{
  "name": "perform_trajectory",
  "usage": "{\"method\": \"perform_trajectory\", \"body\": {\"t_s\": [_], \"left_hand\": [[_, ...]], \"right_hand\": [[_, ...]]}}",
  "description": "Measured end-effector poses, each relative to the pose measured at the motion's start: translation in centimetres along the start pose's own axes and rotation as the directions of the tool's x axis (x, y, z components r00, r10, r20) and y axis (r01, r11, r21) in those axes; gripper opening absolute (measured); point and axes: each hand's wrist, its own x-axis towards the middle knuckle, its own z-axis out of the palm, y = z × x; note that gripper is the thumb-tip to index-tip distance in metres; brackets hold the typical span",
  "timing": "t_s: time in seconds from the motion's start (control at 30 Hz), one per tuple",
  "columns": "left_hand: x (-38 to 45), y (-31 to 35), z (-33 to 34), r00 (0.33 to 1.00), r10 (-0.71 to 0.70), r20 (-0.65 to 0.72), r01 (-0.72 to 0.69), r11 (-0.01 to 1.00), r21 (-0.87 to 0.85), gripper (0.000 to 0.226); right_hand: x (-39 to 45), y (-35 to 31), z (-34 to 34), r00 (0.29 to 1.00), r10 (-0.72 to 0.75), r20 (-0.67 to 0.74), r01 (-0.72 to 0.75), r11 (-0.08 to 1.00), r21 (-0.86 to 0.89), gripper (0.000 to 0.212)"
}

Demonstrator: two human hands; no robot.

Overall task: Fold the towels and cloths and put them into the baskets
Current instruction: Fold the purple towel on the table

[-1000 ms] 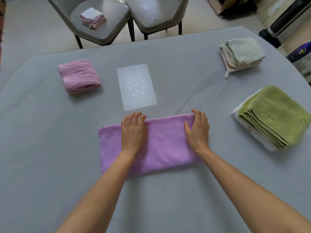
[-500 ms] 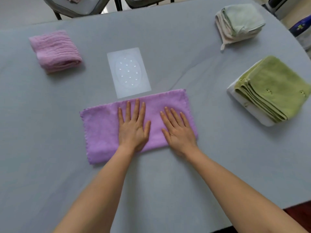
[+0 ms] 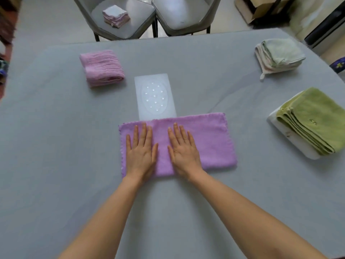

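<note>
Hands flat on a purple towel [image 3: 205, 139] at the middle of the grey table [image 3: 56, 165].
Left hand [image 3: 141, 154] and right hand [image 3: 183, 152] lie side by side, fingers straight, pressing the folded strip's left half and gripping nothing. Its far edge overlaps a white card [image 3: 155, 96]. Pink towel [image 3: 101, 68] sits far left, green stack [image 3: 313, 118] right.
</note>
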Motion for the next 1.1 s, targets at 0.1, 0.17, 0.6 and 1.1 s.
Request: {"method": "perform_trajectory", "body": {"t_s": [0.1,0.17,0.6,1.1], "left_hand": [[0.4,-0.7,0.2,0.997,0.073,0.028,-0.074,0.996,0.047,0.062],[0.9,-1.3,0.6,0.997,0.059,0.042,-0.061,0.997,0.053,0.065],[-2.1,-2.4,-3.3,0.717,-0.690,0.095,0.635,0.591,-0.498,0.055],[-0.1,-2.5,-4.8,0.798,-0.539,0.272,0.602,0.684,-0.411,0.038]], "right_hand": [[1.1,-0.4,1.3,1.000,-0.011,-0.016,0.010,0.998,-0.066,0.057],[1.5,0.0,1.7,0.999,-0.011,-0.036,0.007,0.996,-0.094,0.058],[1.9,-1.0,1.9,0.998,0.061,-0.018,-0.062,0.996,-0.061,0.061],[3.8,-2.3,1.5,0.992,-0.109,0.062,0.114,0.991,-0.070,0.061]]}}
